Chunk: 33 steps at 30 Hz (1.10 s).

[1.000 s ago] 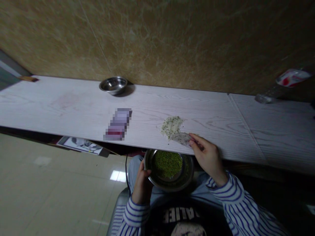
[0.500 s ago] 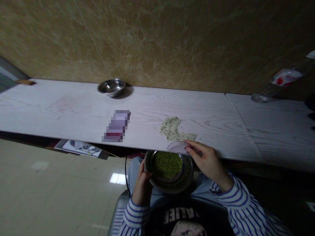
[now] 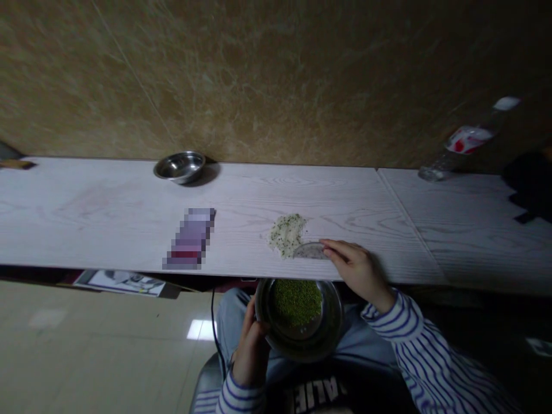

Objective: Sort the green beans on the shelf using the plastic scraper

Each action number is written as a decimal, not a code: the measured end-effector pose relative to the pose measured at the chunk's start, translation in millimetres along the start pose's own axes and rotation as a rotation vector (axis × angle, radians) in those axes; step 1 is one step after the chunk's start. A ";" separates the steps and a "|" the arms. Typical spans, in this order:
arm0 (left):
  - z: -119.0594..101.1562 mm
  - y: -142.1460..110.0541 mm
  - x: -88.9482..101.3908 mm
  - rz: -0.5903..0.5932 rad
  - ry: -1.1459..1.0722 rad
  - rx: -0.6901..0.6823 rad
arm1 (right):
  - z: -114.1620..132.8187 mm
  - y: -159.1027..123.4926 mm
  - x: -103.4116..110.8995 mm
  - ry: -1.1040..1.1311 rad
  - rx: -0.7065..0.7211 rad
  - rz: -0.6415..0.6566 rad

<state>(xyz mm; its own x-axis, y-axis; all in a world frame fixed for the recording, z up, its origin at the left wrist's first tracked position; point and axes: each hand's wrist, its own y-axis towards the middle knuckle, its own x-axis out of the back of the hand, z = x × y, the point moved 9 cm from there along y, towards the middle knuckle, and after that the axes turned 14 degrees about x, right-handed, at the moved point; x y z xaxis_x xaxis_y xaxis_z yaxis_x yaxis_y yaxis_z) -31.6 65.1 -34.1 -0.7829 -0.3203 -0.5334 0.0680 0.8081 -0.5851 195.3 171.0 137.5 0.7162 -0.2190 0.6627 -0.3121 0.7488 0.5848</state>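
Observation:
My left hand [image 3: 252, 348] grips the left rim of a steel bowl [image 3: 333, 328], held over my lap just below the counter's front edge. Small green beans [image 3: 297, 300], like mung beans, lie inside it. Between thumb and fingers, my right hand [image 3: 357, 269] pinches a thin, clear, rounded plastic piece [image 3: 309, 250], perhaps a lid. Its far edge touches the lower right of a heap of white grains mixed with green beans [image 3: 284, 234] on the counter. The exact kind of white grain is too small to tell.
Behind to the left, a smaller steel bowl [image 3: 180, 168] stands by the wall. A blurred-out phone-like slab [image 3: 190, 238] lies left of the heap. Farther right are a clear bottle [image 3: 466, 141] and a dark object [image 3: 528, 184]. The white counter [image 3: 241, 230] ends just above my lap.
The plastic piece has moved from the counter's front edge back onto the heap with my right hand. The heap's lower right tail is gone. The view has shifted; my left hand still holds the bowl.

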 end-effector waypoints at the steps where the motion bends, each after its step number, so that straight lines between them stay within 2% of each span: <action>1: 0.5 -0.1 -0.6 0.003 -0.002 0.008 | -2.4 3.6 -1.8 -0.005 0.004 0.000; 7: -4.6 -5.1 -18.2 0.025 -0.029 0.022 | -17.3 17.7 -9.4 0.056 -0.016 -0.013; 12: -2.9 2.3 -24.7 0.038 -0.037 0.012 | -33.1 12.1 0.0 0.145 -0.154 -0.076; 20: 9.0 4.7 -34.7 0.050 -0.026 0.055 | -70.1 -28.7 24.8 0.260 -0.414 -0.239; 25: 13.5 6.1 -36.6 0.042 0.010 0.061 | -85.7 -60.7 53.4 0.190 -0.537 -0.313; 29: 14.9 8.7 -36.7 0.030 0.000 0.054 | -89.2 -82.9 69.4 0.105 -0.627 -0.286; 33: 15.3 7.9 -44.6 0.056 0.012 0.064 | -84.6 -89.2 68.3 0.105 -0.629 -0.231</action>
<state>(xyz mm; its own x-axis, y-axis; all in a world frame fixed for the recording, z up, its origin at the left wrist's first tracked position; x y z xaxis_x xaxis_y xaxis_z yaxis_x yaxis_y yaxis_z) 13.3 78.2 -24.3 -0.7838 -0.2695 -0.5594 0.1506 0.7914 -0.5924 324.8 142.2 91.0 0.7878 -0.3785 0.4859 0.2559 0.9187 0.3009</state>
